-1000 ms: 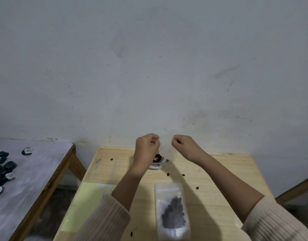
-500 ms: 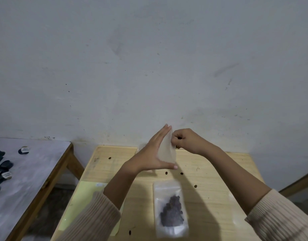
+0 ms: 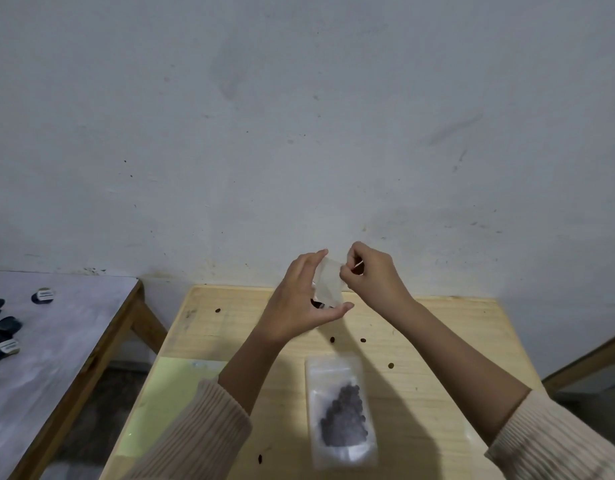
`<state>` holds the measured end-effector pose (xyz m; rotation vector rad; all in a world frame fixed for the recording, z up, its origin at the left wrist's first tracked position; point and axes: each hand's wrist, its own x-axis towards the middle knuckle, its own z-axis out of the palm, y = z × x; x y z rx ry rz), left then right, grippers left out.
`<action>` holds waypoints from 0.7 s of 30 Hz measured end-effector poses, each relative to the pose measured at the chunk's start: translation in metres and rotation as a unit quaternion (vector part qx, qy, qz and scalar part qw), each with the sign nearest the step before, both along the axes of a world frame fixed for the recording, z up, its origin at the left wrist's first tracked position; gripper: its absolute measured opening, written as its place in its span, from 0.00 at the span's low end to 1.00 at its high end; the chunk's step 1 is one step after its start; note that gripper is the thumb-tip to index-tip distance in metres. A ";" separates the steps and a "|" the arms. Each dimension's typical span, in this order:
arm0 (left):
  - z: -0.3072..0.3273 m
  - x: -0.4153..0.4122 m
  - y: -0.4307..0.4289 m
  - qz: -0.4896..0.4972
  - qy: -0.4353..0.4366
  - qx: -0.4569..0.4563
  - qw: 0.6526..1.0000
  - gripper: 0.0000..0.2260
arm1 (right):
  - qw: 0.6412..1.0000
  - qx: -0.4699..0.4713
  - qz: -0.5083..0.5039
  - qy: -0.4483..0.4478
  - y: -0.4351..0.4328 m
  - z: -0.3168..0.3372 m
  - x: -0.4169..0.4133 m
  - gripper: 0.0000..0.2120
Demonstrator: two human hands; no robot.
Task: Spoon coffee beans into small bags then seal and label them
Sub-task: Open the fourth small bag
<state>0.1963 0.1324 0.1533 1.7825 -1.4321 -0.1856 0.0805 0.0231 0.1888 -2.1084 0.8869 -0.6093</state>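
Fingers (image 3: 311, 268) of the left hand (image 3: 297, 303) lie straight, thumb spread, bracing the empty clear bag (image 3: 329, 285) held up over the wooden table (image 3: 455, 341); the right hand (image 3: 372, 277) pinches its top edge. Thin, limp, slick and featherlight, it likely handles best by the opposite lips of its mouth.

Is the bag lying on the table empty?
No, the clear bag on the wooden table holds a dark heap of coffee beans.
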 end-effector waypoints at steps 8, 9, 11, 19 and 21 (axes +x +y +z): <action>-0.013 -0.002 -0.005 0.034 -0.031 -0.007 0.999 0.41 | 0.993 0.079 0.047 0.075 0.008 -0.001 0.009 0.14; -0.014 -0.004 -0.005 0.035 -0.037 -0.010 0.999 0.41 | 0.992 0.086 0.045 0.085 0.008 -0.002 0.010 0.13; -0.016 -0.004 -0.004 0.029 -0.035 -0.012 0.999 0.43 | 0.992 0.079 0.039 0.092 0.008 -0.001 0.011 0.10; -0.028 0.000 -0.007 -0.004 -0.023 0.008 1.000 0.47 | 0.991 -0.008 0.062 0.122 0.013 -0.003 0.015 0.18; -0.032 0.000 -0.008 0.007 -0.042 -0.035 0.998 0.41 | 0.988 -0.027 0.062 0.137 0.014 -0.003 0.015 0.20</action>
